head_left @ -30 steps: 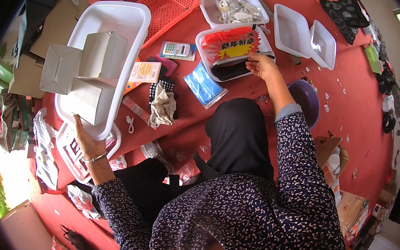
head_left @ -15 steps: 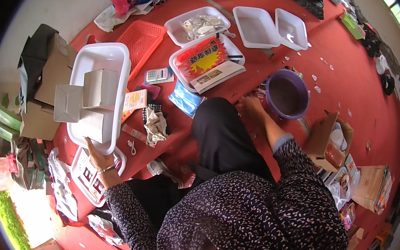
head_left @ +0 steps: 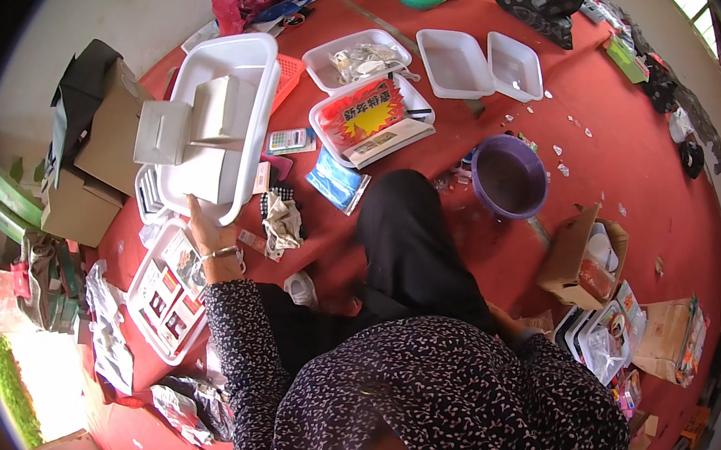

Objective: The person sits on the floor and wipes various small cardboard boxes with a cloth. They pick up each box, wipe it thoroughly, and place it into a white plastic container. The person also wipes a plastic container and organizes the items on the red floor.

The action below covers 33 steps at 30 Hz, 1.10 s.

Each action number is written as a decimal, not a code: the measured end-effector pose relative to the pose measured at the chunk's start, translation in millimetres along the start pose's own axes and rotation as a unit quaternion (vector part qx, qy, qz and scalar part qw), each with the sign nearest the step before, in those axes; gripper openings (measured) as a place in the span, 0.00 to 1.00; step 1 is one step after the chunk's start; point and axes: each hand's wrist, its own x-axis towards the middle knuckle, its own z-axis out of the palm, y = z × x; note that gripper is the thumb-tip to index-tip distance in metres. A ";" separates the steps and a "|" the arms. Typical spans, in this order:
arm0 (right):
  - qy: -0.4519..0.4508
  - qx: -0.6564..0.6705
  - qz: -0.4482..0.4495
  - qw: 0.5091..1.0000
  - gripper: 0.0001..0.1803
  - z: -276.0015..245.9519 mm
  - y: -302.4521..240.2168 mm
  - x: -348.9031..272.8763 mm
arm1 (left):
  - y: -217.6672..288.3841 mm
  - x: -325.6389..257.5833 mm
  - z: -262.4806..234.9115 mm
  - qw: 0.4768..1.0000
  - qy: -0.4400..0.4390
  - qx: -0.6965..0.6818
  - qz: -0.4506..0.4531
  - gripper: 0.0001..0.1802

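Now our left hand (head_left: 206, 231) has its fingers clenched on the near rim of the white basket (head_left: 218, 78) of boxes on the red floor (head_left: 630, 165); we'd best slide it level. Right hand's hidden, can't tell.

right hand (head_left: 515, 327): off red-labelled tray (head_left: 370, 121) | drawn back to lap (mostly hidden)
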 end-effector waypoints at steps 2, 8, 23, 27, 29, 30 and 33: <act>0.005 0.001 0.016 1.000 0.22 0.7 4.1 -11.4 | -3.7 0.9 1.7 1.000 -0.012 -0.010 -0.005 0.31; 0.014 0.009 0.038 0.999 0.22 12.3 6.1 -27.1 | -6.7 -10.8 18.3 1.000 0.027 -0.001 -0.002 0.26; 0.026 0.014 -0.002 1.000 0.23 25.9 -5.8 0.4 | -3.0 -17.9 20.7 0.998 0.008 0.042 0.056 0.30; 0.028 0.019 -0.011 0.999 0.23 35.2 -15.6 7.0 | 5.7 -27.2 18.1 0.998 0.034 0.037 0.039 0.29; 0.032 0.021 -0.014 0.999 0.23 37.1 -17.8 8.2 | 6.9 -25.3 18.8 0.998 0.017 0.043 0.052 0.29; 0.035 0.022 -0.014 0.999 0.23 38.0 -19.0 9.4 | 6.3 -24.6 20.4 0.997 0.009 0.045 0.058 0.29; 0.041 0.022 -0.019 0.999 0.24 40.4 -24.7 12.3 | 2.5 -25.2 27.8 0.997 0.036 0.059 0.046 0.29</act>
